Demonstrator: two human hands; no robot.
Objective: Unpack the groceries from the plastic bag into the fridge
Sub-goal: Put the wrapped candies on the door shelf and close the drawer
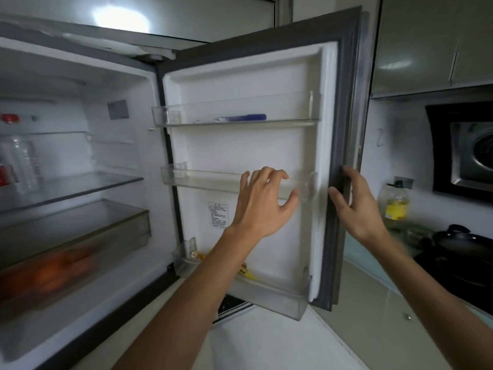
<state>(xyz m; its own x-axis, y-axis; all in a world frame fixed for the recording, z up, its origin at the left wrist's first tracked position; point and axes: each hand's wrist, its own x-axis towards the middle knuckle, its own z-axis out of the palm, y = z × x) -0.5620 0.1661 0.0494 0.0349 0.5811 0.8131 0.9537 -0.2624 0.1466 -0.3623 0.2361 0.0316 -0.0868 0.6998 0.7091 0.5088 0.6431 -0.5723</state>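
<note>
The fridge stands open, its right door (266, 150) swung out toward me. My left hand (262, 201) hovers in front of the middle door shelf (202, 180), fingers spread and empty. My right hand (357, 206) rests on the door's outer edge (344, 182), fingers around the grey seal. Inside the fridge, a clear bottle (20, 161) stands on a glass shelf (80, 185), and a drawer (66, 244) below holds blurred orange produce. The plastic bag is out of view.
The top door shelf holds a blue packet (242, 118); the bottom door shelf (266, 292) holds yellow packets. To the right are a counter with an oil bottle (396, 204), a black pan (464, 244) on the stove, and a range hood (464, 150).
</note>
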